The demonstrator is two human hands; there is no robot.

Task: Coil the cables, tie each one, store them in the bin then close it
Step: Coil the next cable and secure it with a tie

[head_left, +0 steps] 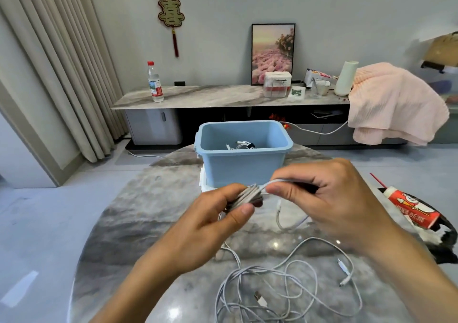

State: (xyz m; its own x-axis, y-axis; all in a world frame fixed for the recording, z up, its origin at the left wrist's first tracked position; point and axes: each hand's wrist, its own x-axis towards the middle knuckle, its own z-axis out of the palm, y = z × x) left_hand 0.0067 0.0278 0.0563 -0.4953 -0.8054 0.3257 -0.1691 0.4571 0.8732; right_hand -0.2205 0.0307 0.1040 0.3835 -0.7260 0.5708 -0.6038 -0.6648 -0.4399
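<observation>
The left hand grips a bundle of grey braided cable coils, fingers curled round it, its long axis running up and to the right, while the right hand, just beside it, pinches the cable's free tail between thumb and fingers, so the tail leaves the bundle rightward toward the nearer right hand. Counted: one coil in hand; loose white cables tangled on the grey marble counter, number unclear, with three plug ends visible; one open light-blue plastic bin beyond the hands, already holding white cables.
</observation>
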